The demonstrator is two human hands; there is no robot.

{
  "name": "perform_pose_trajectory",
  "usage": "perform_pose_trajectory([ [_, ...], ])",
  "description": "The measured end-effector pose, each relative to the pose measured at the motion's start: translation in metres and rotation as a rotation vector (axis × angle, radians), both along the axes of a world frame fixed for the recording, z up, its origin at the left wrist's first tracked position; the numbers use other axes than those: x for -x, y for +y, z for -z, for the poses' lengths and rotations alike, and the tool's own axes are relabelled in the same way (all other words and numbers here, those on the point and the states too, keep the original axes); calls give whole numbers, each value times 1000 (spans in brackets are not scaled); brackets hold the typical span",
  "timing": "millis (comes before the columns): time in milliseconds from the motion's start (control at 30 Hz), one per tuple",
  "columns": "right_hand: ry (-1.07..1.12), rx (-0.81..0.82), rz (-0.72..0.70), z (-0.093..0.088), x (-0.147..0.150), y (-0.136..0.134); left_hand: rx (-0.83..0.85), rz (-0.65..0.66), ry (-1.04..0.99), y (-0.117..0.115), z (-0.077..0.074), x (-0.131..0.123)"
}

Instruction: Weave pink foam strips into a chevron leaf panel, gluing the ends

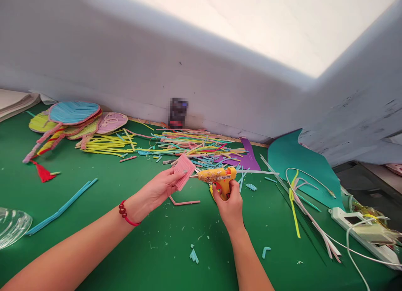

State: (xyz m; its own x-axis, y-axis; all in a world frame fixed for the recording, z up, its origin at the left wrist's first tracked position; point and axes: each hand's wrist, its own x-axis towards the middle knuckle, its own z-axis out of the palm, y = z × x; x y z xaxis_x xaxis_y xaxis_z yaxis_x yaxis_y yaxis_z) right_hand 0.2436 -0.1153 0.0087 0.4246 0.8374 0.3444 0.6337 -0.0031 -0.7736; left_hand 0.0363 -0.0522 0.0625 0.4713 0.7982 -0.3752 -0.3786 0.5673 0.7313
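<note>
Between thumb and fingers, my left hand (166, 184) pinches a small pink piece made of pipe cleaners laid side by side (184, 170). My right hand (228, 201) is wrapped round the handle of a yellow hot glue gun (216, 174). A clear glue stick (259, 172) juts from the gun's back end. The gun's nozzle points left, at the right edge of the pink piece; I cannot tell whether they touch. Just below, a bent pink pipe cleaner (186, 202) lies on the green tabletop (132, 245).
Several round fans (75, 112) lie at the back left, one with a red tassel (44, 173). Loose coloured pipe cleaners (194, 144) cover the back middle. A white power strip (364, 236) with cables sits right, near a teal sheet (309, 169). A clear glass vessel (14, 226) stands left.
</note>
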Motion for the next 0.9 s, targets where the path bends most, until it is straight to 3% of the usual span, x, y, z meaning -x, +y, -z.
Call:
perform_pose_trajectory([
  [467, -31, -22, 72, 1, -4, 2, -36, 9, 46, -2, 0, -1],
  [900, -66, -64, -49, 1, 1, -1, -45, -23, 23, -4, -3, -3],
])
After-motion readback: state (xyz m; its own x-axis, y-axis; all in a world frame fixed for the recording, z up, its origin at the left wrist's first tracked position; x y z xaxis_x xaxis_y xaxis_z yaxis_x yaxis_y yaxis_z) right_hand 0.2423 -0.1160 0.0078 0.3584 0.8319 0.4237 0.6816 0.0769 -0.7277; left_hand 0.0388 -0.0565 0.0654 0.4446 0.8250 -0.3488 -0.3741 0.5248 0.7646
